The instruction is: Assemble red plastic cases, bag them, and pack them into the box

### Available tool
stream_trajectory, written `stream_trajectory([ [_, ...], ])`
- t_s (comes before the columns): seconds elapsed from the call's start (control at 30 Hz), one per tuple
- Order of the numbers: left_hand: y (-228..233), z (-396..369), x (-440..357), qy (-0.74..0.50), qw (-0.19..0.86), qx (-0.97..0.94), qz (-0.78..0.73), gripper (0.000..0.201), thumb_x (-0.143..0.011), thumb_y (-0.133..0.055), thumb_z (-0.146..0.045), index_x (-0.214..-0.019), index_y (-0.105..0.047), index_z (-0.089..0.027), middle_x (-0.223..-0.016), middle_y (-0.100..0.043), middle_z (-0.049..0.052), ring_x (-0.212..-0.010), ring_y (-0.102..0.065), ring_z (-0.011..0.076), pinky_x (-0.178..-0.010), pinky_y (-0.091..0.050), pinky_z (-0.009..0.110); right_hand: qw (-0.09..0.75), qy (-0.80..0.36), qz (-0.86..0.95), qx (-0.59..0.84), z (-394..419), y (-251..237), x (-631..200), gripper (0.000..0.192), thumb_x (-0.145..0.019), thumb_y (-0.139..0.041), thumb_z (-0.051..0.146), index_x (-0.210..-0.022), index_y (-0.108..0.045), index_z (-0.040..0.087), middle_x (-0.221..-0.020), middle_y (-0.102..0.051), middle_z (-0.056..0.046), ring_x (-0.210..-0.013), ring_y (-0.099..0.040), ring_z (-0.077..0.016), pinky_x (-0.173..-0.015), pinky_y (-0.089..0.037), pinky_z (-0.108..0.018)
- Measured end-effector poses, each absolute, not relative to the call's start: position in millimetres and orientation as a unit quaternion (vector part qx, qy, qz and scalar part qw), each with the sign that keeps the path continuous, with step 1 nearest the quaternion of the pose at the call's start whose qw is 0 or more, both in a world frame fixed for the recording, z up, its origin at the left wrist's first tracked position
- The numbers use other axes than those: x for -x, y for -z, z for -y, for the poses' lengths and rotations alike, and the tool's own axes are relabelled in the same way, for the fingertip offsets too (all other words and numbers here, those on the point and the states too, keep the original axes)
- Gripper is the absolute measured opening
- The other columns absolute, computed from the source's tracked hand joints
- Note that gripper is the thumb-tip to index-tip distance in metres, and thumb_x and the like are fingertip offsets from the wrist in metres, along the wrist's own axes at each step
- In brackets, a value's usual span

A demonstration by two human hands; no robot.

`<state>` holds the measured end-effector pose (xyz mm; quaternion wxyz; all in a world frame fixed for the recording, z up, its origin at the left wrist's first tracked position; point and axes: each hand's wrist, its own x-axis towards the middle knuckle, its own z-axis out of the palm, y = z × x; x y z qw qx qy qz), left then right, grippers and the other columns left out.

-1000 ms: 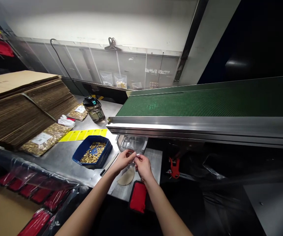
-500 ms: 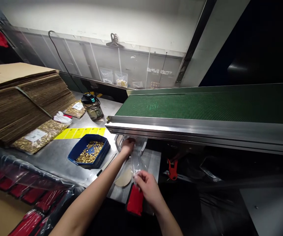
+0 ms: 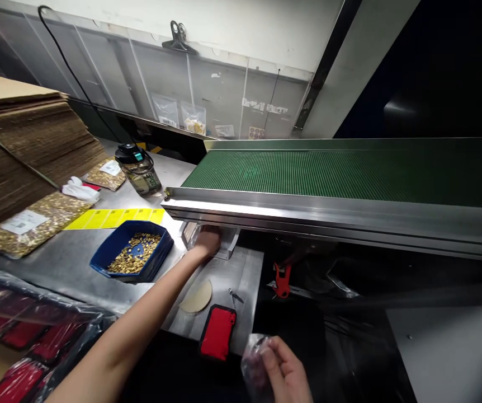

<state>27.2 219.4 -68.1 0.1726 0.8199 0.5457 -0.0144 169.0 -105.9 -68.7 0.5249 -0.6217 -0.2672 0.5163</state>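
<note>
My left hand reaches under the conveyor edge into a clear plastic holder. Its fingers are hidden there, so I cannot tell whether they grip anything. Off the bench's front edge, my right hand pinches a small clear plastic bag between thumb and fingers. Whether anything is inside the bag is hard to tell. A red flat item with a black border lies at the bench corner between the hands. Beside it are a beige rounded piece and a small metal piece.
A green conveyor belt with a metal rail crosses the right side. On the metal bench stand a blue bin of gold pieces and a drink bottle. Left are stacked cardboard and a box lined with plastic. An orange-handled tool hangs below.
My right hand has moved down and right with the plastic bag, away from the red item, which now shows fully. My left hand stays at the holder. The view has shifted.
</note>
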Motion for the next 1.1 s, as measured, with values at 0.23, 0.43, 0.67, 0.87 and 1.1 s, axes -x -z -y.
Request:
stream_trajectory([
  [0.23, 23, -74, -3, -0.084, 0.192, -0.8, -0.562, 0.033, -0.108, -0.04, -0.035, -0.105, -0.066, -0.016, -0.104, -0.07, 0.01, -0.101, -0.065, 0.0257, -0.092, -0.051, 0.037, 0.525, -0.495, 0.195, 0.664, 108, 79, -204, 0.048, -0.089, -0.068, 0.067, -0.083, -0.062, 0.019, -0.07, -0.066, -0.002, -0.058, -0.059, -0.0145, -0.053, -0.046, -0.022],
  [0.43, 22, 20, -35, -0.129, 0.585, -0.687, -0.411, 0.023, -0.082, -0.082, -0.03, -0.095, -0.064, -0.023, -0.084, -0.07, -0.005, -0.075, -0.064, 0.0149, -0.063, -0.043, 0.022, 0.442, -0.485, 0.318, 0.684, 91, 71, -198, 0.053, -0.088, -0.064, 0.07, -0.073, -0.049, 0.022, -0.065, -0.05, 0.004, -0.059, -0.047, -0.0134, -0.055, -0.038, -0.023],
  [0.67, 46, -1, -36, -0.157, 0.444, -0.756, -0.455, 0.019, -0.084, -0.05, -0.002, -0.086, -0.055, -0.02, -0.086, -0.062, 0.002, -0.078, -0.057, 0.0189, -0.071, -0.039, 0.031, 0.257, -0.351, 0.411, 0.801, 95, 57, -210, 0.05, -0.086, -0.064, 0.063, -0.067, -0.04, 0.024, -0.057, -0.041, 0.006, -0.054, -0.034, -0.0139, -0.056, -0.027, -0.027],
  [0.87, 39, 13, -49, -0.19, 0.523, -0.748, -0.362, 0.037, -0.083, -0.06, -0.006, -0.114, -0.057, -0.025, -0.114, -0.062, 0.004, -0.106, -0.06, 0.0212, -0.092, -0.048, 0.033, 0.425, -0.508, 0.304, 0.685, 99, 50, -200, 0.052, -0.085, -0.069, 0.062, -0.068, -0.038, 0.024, -0.06, -0.043, 0.006, -0.058, -0.05, -0.0145, -0.058, -0.038, -0.025],
  [1.1, 50, 10, -51, -0.25, 0.382, -0.799, -0.391, 0.022, -0.082, -0.055, -0.002, -0.092, -0.059, -0.023, -0.112, -0.063, 0.005, -0.103, -0.061, 0.0236, -0.089, -0.052, 0.036, 0.398, -0.498, 0.337, 0.693, 103, 46, -204, 0.037, -0.086, -0.07, 0.043, -0.076, -0.04, 0.025, -0.063, -0.037, 0.009, -0.056, -0.037, -0.0114, -0.054, -0.03, -0.022],
])
